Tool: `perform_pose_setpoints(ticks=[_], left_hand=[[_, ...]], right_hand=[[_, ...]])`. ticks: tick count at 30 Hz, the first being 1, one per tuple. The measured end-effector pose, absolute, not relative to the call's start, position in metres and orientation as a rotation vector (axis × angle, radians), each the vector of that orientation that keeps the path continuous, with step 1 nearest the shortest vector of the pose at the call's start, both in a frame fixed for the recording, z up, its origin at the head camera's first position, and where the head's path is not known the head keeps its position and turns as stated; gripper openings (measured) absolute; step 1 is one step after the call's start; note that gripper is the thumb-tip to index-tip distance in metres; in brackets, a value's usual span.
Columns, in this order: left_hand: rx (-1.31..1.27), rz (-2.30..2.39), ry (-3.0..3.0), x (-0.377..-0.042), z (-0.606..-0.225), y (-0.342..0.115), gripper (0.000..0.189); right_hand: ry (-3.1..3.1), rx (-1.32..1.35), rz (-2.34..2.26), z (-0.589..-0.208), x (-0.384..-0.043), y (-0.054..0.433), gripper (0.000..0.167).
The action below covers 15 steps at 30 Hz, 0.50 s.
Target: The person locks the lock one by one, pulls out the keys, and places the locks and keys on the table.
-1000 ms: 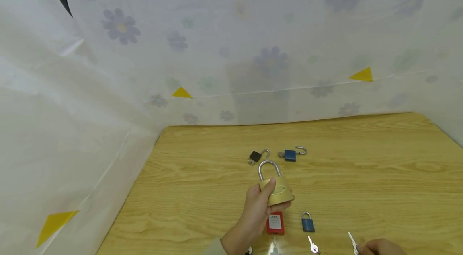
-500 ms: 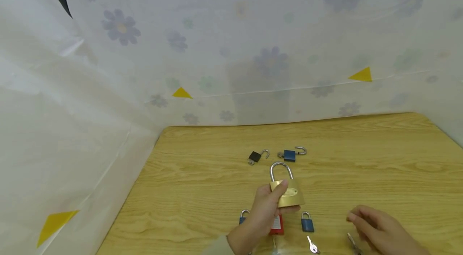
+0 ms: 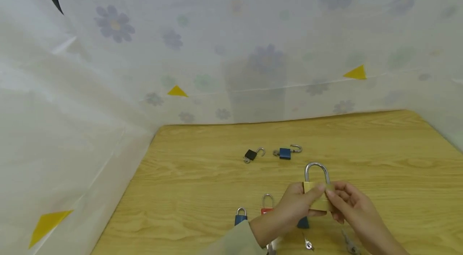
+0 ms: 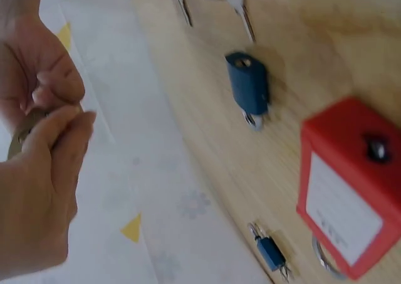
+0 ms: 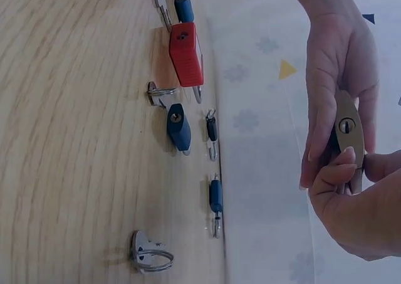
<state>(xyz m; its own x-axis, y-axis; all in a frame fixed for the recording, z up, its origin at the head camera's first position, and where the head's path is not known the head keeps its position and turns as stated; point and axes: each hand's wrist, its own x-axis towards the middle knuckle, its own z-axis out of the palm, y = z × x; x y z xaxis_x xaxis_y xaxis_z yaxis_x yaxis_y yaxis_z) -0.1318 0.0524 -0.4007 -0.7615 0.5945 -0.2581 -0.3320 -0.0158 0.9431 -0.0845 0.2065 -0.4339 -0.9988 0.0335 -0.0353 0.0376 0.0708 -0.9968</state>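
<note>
A large brass padlock (image 3: 320,205) with a closed steel shackle is held up over the table by both hands. My left hand (image 3: 294,203) grips its body from the left, thumb across the front. At its right edge my right hand (image 3: 356,210) pinches the body between thumb and fingers. In the right wrist view the keyhole (image 5: 347,126) in the padlock's base shows between the hands, with no key in it. Beneath my right hand lies a ringed key (image 3: 350,245). A blue padlock (image 3: 303,223) is partly hidden behind the hands.
Another blue padlock (image 3: 240,219) and a red padlock (image 4: 351,184) lie left of the hands, partly covered by the left arm. A small key (image 3: 308,244) lies near the front. Farther back are an opened black padlock (image 3: 250,155) and an opened blue padlock (image 3: 285,153), keys inserted.
My left hand has carried the brass padlock to the right. My right hand has let go of the key, risen from the table and taken hold of the padlock's right edge.
</note>
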Motion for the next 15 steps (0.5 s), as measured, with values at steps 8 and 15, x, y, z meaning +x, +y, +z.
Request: perform_pose_setpoints(ticks=[8,15], left_hand=[[0.372,1.363,2.039,-0.148,-0.408,0.060,0.027],[0.474,0.837,2.371,-0.162,-0.419,0.083,0.047]], right_hand=[[2.413,0.301,-1.859,-0.443,-0.084,0.222,0.044],[2.528,0.244,-1.707,-0.461,-0.094,0.243,0.046]])
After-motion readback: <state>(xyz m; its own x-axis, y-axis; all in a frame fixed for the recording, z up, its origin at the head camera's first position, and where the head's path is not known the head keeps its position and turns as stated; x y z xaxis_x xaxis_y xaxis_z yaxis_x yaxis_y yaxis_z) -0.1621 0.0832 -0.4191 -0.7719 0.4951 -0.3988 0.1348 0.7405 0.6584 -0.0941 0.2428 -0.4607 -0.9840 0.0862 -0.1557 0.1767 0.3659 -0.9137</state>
